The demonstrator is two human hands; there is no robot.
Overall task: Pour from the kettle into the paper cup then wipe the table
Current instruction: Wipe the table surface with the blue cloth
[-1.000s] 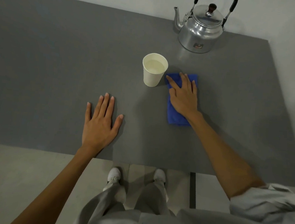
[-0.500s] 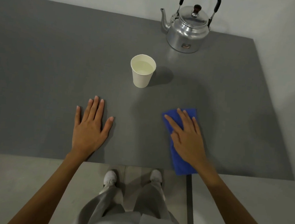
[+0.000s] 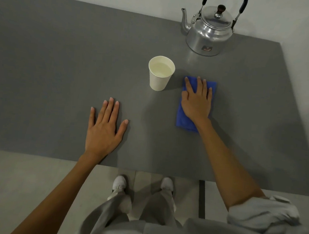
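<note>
A silver kettle (image 3: 208, 34) with a black handle stands at the back right of the grey table (image 3: 61, 63). In the middle a white paper cup (image 3: 159, 80) stands upright with clear liquid in it. Just right of the cup lies a folded blue cloth (image 3: 184, 119). My right hand (image 3: 196, 101) presses flat on the cloth, fingers pointing away from me and hiding much of it. Nearer the front edge, my left hand (image 3: 103, 129) rests palm down on the bare table with fingers spread, holding nothing.
A pale wall runs behind the table's far edge, close to the kettle. The table's front edge is just below my left wrist, with the floor, my legs and white shoes (image 3: 119, 185) beneath. The table's right edge slants past the kettle.
My right hand slid the blue cloth from beside the cup back toward the front edge, then forward again to beside the cup. The left hand, cup and kettle stayed put.
</note>
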